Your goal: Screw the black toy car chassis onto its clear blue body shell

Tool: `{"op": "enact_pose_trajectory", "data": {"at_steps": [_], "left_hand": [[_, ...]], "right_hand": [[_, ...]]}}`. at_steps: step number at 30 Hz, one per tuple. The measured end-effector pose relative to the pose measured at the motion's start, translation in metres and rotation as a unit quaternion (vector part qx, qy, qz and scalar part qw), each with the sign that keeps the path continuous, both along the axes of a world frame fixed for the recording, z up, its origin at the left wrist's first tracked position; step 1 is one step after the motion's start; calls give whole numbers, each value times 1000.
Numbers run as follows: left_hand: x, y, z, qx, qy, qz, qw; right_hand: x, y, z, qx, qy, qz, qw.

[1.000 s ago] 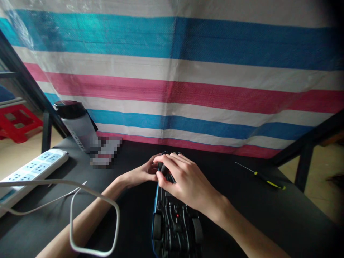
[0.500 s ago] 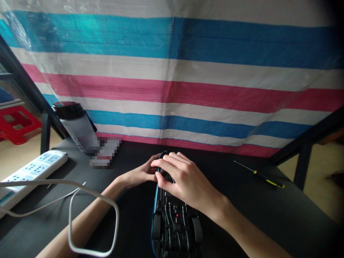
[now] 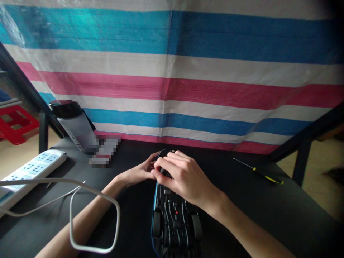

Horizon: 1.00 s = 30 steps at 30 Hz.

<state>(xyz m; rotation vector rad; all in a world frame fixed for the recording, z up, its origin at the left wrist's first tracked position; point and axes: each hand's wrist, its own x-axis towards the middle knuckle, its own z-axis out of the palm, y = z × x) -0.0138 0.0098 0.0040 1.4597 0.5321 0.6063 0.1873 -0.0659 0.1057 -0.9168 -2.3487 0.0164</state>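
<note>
A toy car (image 3: 176,216) lies upside down on the black table, its dark underside facing up and a blue body edge showing on the left. My left hand (image 3: 145,169) grips the car's far left side, thumb and fingers around the edge. Over the far end curls my right hand (image 3: 180,170), thumb and fingertips drawn together close to the left hand. What sits between those fingertips is hidden. Two wheels show at the near end. To the right lies a screwdriver (image 3: 264,175) with a black and yellow handle.
A white power strip (image 3: 34,168) sits at left, with a pale cable (image 3: 118,218) looping above my left forearm. Behind it stand a bottle (image 3: 73,125) and a blurred-out flat item (image 3: 106,152). A striped sheet (image 3: 172,89) hangs behind the black table (image 3: 223,175).
My right hand has shifted slightly at the car's far end, its fingertips a little more drawn in. The left hand stays on the car's side. The view has tilted slightly.
</note>
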Motion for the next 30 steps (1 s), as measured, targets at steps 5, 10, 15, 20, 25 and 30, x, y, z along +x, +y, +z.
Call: {"op": "enact_pose_trajectory", "data": {"at_steps": [5,10,15,20,25,30], "left_hand": [[2,1,0,-23,-9,-15,1000],[1,0,2,-20,13,-14,1000],[-1,1,-1,-26,6,-12,1000],[-1,0,-1,-37,-7,-15,999],[0,0,0,-49,7,-7,999],[1,4,-4,-34,-19,-31,999]], "right_hand": [[4,1,1,-25,11,6,1000],[2,1,0,-16,-4,5,1000],[-1,-3,2,-7,-22,-10,1000],[-1,-3,1,-16,-20,-14,1000],[0,-1,-3,-7,-22,-19,1000],[-1,-1,0,2,-14,-12,1000]]}}
